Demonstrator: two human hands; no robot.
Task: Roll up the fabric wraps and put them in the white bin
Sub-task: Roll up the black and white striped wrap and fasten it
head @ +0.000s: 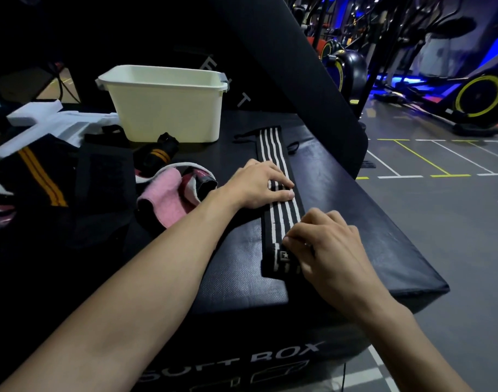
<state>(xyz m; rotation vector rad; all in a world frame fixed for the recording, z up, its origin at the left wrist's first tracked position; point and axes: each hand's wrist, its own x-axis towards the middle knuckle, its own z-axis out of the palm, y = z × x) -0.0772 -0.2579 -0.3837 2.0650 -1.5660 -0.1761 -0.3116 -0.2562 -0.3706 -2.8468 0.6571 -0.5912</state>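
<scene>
A long black wrap with white stripes (pixel 273 154) lies stretched out flat on the black soft box (pixel 355 222), running away from me. My left hand (pixel 256 185) rests on its middle with straight fingers pressing it down. My right hand (pixel 324 244) curls over the near end, where a star label shows, and pinches the fabric there. The white bin (pixel 168 108) stands at the back of the box, left of the wrap's far end; I cannot see what is inside it.
Left of my left arm lie a pink and black wrap (pixel 168 196), a rolled black wrap with orange stripes (pixel 157 157), a black wrap with yellow stripes (pixel 41 176) and white foam pieces (pixel 44 125). The box's right edge drops to the gym floor (pixel 440 193).
</scene>
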